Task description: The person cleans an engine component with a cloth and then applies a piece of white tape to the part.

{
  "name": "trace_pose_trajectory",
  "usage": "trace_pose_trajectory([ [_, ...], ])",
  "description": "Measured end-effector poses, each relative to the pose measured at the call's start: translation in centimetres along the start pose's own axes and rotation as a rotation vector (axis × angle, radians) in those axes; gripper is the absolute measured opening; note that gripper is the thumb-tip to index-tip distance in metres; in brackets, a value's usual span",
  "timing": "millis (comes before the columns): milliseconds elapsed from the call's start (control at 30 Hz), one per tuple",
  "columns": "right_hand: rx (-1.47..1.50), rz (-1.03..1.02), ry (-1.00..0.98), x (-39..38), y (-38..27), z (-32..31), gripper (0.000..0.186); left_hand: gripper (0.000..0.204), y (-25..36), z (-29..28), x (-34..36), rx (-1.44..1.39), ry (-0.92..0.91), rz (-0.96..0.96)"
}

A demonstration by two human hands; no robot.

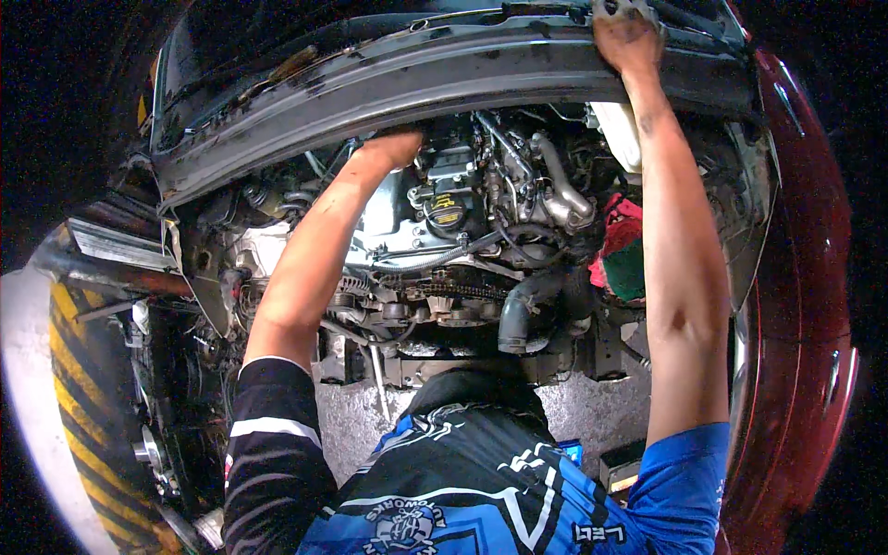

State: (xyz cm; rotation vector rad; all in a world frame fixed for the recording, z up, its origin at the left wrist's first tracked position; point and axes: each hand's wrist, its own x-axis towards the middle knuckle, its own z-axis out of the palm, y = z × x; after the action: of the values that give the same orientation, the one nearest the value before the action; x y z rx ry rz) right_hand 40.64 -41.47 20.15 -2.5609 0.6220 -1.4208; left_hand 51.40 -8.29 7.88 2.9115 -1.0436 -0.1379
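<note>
My left hand reaches down at the rear of the engine, just under the edge of the dark cowl panel. Its fingers are bent downward and mostly out of sight. Past that panel, by the wiper arm, my right hand is curled at the top edge of the view. Dark grime covers its fingers, and I cannot make out what is in them. A black oil filler cap with a yellow marking sits on the engine, close to my left hand.
Red and green cloths lie at the right of the engine bay, below a white reservoir. A thick hose juts toward me with an open end. The dark red fender borders the right; yellow-black floor stripes run at left.
</note>
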Motion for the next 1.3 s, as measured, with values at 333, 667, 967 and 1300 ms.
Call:
trace_pose_trajectory([
  [333, -0.006, -0.03, 0.023, 0.1, 0.4, 0.5, 0.039, 0.055, -0.4, 0.6, 0.4, 0.194, 0.155, 0.075],
  [667, -0.089, -0.086, 0.068, 0.9, 2.0, 1.3, 0.04, 0.048, -0.6, 1.8, 0.3, 0.116, 0.252, 0.083],
  [967, -0.105, -0.135, 0.08, 1.4, 3.5, 2.4, 0.043, 0.047, -0.5, 1.7, 0.4, 0.371, 0.321, 0.304],
  [1300, -0.116, -0.151, 0.071, 0.9, 3.0, 2.0, 0.043, 0.051, 1.7, -2.3, -0.8, 0.284, -0.035, 0.121],
])
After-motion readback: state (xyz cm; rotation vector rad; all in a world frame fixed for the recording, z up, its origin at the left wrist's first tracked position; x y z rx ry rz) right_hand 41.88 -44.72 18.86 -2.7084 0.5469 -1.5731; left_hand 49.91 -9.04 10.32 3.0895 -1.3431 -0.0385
